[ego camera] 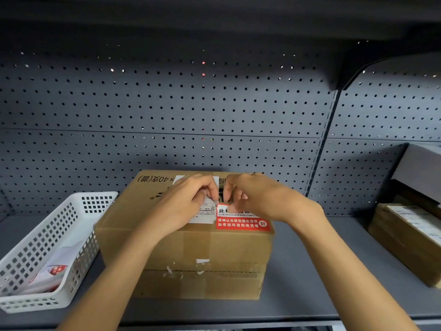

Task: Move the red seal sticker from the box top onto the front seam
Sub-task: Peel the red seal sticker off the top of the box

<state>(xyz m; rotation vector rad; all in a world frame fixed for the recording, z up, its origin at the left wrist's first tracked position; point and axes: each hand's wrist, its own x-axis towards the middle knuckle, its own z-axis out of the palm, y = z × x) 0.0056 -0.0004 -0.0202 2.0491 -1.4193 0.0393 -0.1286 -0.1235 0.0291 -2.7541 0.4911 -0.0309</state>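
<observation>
Resting on the top of the cardboard box (186, 249), near its front edge and toward the right front corner, the red sticker (242, 223) lies flat — its lower rim runs almost along the edge where the top meets the front face. The right hand (260, 197) hovers over the sticker's upper left corner with fingers curled, fingertips (235, 207) down on or just above the white band of the sticker; whether they pinch it I cannot tell. The left hand (191, 199) sits just left of it, fingers bent onto the white shipping label (202, 212) beside the sticker, seemingly pressing rather than gripping. Both hands nearly meet above the sticker's top edge. On the box front, the taped seam (202, 271) shows torn white scraps. The box stands mid-shelf (310, 283); a white basket (47, 247) sits at the left end — another parcel (405, 237) at the right.
</observation>
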